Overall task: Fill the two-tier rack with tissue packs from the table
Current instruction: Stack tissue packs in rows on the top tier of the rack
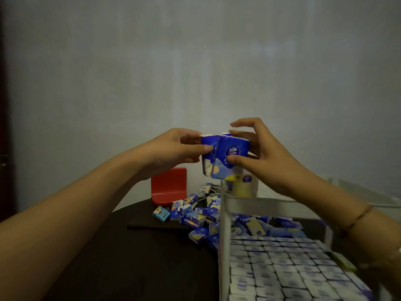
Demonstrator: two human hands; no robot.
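Both hands, left and right, pinch blue packs above the dark table, facing a grey wall.

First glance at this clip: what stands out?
Both hands, left hand and right hand, hold blue tissue packs up at centre frame. Lower right, the rack already holds tight rows of packs; a loose pile lies on the dark table beside it.

Both hands grip tissue packs (above rack).
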